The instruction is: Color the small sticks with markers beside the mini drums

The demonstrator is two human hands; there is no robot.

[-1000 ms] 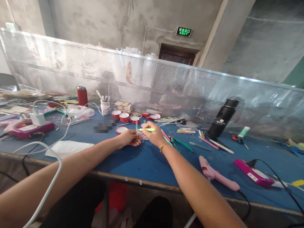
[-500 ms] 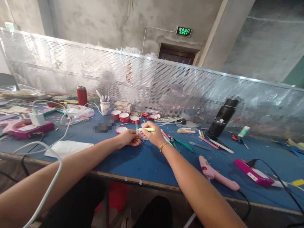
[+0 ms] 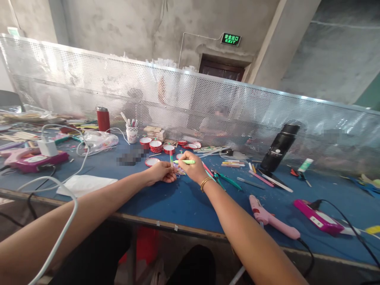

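Observation:
My left hand (image 3: 162, 172) pinches a small upright stick (image 3: 171, 157) coloured red at the top and green below. From the right, my right hand (image 3: 193, 167) holds a light green marker (image 3: 187, 162), its tip at or very near the stick; exact contact is too small to tell. Beneath and between the hands lies a little pile of colourful bits (image 3: 179, 171). Just beyond them, red-rimmed white round pieces (image 3: 156, 145) are stacked, and a single one (image 3: 151, 162) lies beside my left hand.
Green-handled pliers (image 3: 228, 181), a pink glue gun (image 3: 273, 221), a magenta power box (image 3: 317, 217) and a black bottle (image 3: 279, 147) are at the right. A patterned cup of pens (image 3: 132, 133), a red bottle (image 3: 103, 119) and a white cloth (image 3: 86, 185) are at the left.

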